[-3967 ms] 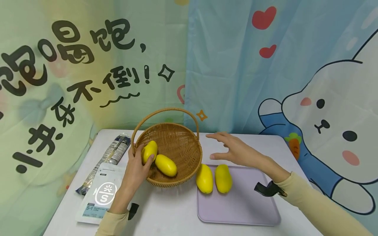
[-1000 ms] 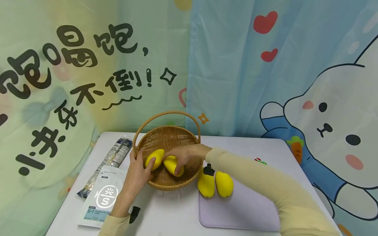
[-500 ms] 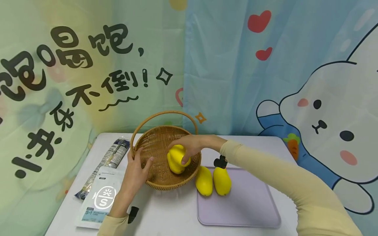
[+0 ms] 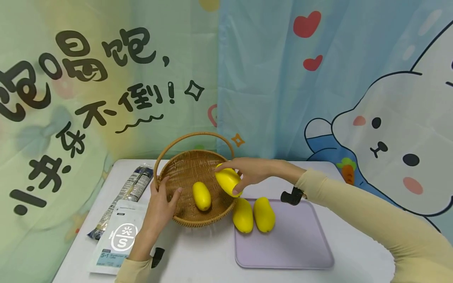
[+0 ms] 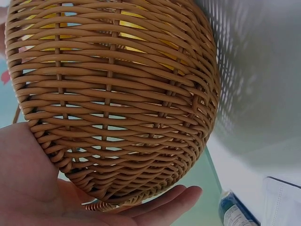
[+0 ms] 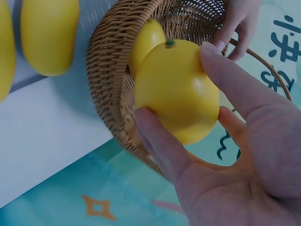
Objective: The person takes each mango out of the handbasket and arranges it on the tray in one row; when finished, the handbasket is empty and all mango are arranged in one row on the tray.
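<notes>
My right hand point(image 4: 249, 171) pinches a yellow mango point(image 4: 227, 181) between thumb and fingers, over the right rim of the wicker basket point(image 4: 187, 167). The right wrist view shows this mango point(image 6: 178, 94) close up, a green stem spot at one end. Another mango point(image 4: 201, 196) lies inside the basket. My left hand point(image 4: 162, 208) holds the basket's left rim, thumb on the inner side; in the left wrist view its fingers point(image 5: 171, 205) lie along the woven wall point(image 5: 117, 103). Two more mangoes, a left one point(image 4: 243, 216) and a right one point(image 4: 264, 215), rest side by side on the lilac tray point(image 4: 283, 247).
Left of the basket lie a white pouch point(image 4: 120, 236) with a round logo and a long silvery packet point(image 4: 131, 188). The basket's arched handle point(image 4: 198, 134) stands upright. Printed curtains point(image 4: 262, 90) hang behind the white table point(image 4: 198, 255).
My right hand reached into the basket, took a mango and lifted it to the right, over the rim. One mango stays inside. My left hand stopped touching a mango and remains at the left rim.
</notes>
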A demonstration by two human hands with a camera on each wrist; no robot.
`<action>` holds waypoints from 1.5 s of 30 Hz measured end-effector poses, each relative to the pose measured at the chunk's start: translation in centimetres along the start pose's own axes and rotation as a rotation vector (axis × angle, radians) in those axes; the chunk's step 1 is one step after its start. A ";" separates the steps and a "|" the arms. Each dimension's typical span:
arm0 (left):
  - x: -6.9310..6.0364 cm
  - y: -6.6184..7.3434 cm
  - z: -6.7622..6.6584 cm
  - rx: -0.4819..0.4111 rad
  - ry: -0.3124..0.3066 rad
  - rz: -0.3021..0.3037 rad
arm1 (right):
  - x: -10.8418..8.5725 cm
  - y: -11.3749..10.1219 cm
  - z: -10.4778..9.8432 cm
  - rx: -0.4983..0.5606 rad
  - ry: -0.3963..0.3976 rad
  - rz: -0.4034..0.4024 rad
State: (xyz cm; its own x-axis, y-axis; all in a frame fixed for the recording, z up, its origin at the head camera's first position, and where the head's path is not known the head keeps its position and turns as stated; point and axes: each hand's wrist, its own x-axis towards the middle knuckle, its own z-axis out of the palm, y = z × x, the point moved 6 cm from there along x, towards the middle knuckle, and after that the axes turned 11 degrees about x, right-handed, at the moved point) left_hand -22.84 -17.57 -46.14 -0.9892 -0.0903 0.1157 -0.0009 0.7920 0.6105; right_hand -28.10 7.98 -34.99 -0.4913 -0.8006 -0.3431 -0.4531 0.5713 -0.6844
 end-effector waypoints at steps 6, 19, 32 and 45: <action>-0.1 -0.2 0.1 0.007 -0.020 -0.007 | -3.9 1.8 -0.7 0.110 0.073 0.063; -0.2 -0.5 0.1 -0.003 -0.015 0.000 | -11.0 6.3 -2.3 0.158 0.273 0.202; 0.0 -0.2 0.1 0.007 -0.019 0.004 | -14.6 12.1 2.4 0.219 0.337 0.240; 0.0 -0.3 0.1 0.001 -0.027 -0.007 | -13.9 16.4 8.1 0.293 0.334 0.297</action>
State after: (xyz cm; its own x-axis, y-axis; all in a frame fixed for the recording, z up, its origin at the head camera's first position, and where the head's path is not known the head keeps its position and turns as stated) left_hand -22.90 -17.74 -46.39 -0.9928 -0.0792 0.0904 -0.0077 0.7921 0.6104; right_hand -22.66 26.98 -46.68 -0.7985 -0.4837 -0.3585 -0.0552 0.6518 -0.7564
